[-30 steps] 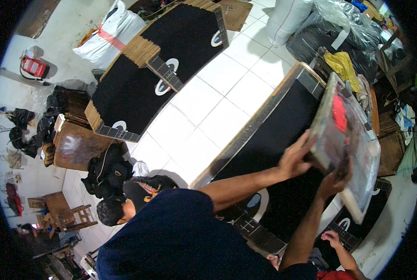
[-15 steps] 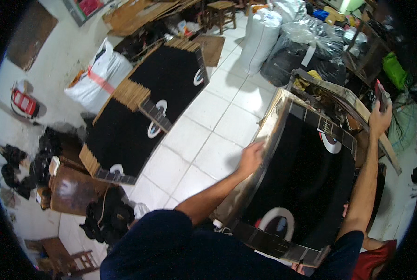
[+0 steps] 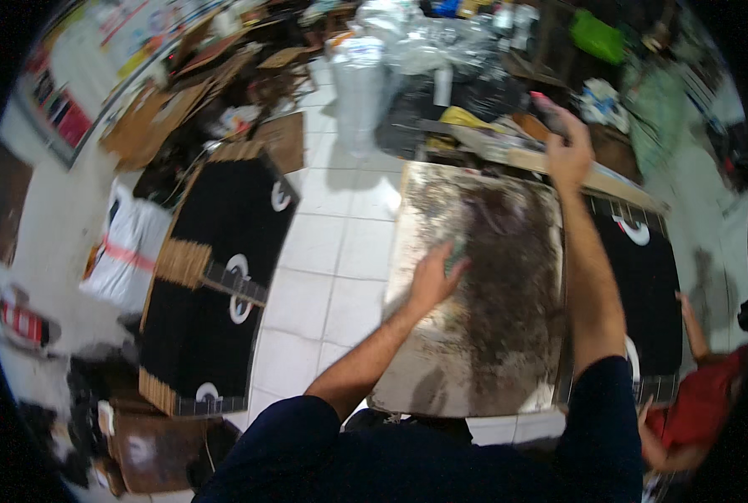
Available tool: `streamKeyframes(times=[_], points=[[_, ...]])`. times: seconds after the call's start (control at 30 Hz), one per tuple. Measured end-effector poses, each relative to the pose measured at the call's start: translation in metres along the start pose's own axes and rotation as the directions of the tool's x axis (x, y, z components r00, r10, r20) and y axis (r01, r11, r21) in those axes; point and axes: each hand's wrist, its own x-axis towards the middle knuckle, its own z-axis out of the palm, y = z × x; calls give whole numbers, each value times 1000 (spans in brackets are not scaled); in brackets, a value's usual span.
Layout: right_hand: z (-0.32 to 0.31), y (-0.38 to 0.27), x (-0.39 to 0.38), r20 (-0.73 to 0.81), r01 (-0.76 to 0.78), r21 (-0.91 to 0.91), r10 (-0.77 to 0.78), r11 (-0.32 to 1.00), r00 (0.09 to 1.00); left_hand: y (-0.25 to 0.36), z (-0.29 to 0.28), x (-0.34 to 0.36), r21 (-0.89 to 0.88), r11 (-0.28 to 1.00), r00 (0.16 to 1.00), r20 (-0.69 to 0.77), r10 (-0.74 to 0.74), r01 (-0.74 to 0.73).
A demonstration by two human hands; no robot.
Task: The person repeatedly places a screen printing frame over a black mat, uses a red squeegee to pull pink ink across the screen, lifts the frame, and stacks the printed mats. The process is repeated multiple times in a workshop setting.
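Observation:
A stained, whitish-and-brown board (image 3: pixel 508 335) lies flat in front of me. Over its left half is my left hand (image 3: pixel 432 281), thumb and fingers apart; a greenish patch shows between them, too blurred to identify. My right hand (image 3: pixel 568 155) is raised near the board's far right corner, closed on a small dark object with a pinkish-red end (image 3: pixel 545 105), its kind unclear. Right of the board, partly behind my right forearm, is a black panel (image 3: pixel 650 281) with white ring shapes and grey squares along its edges. A co-worker's hand (image 3: pixel 688 310) is at its right edge.
On the left lie similar black panels (image 3: pixel 231 205) with a stack of brownish edges (image 3: pixel 183 261). White tiled floor (image 3: pixel 307 260) runs between. Filled translucent sacks (image 3: pixel 361 96) stand beyond the board. A wooden beam (image 3: pixel 617 186) crosses its far right corner. The co-worker's red sleeve (image 3: pixel 705 398) is at right.
The black panel that lay over the board is now to its right, leaving the stained surface showing. My left hand has left the panel's edge and is over the board. The view has turned right.

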Motion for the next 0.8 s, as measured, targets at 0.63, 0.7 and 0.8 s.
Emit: streamKeyframes(times=[0.63, 0.7, 0.8], points=[[-131, 18, -354, 603, -210, -153, 260, 966, 754, -64, 152, -51, -785, -4, 310, 249, -918, 620], [-132, 24, -358, 646, -177, -135, 222, 975, 730, -63, 156, -53, -704, 45, 222, 163, -961, 709], [-134, 29, -357, 634, -186, -94, 203, 978, 747, -63, 163, -54, -738, 74, 277, 156, -948, 671]])
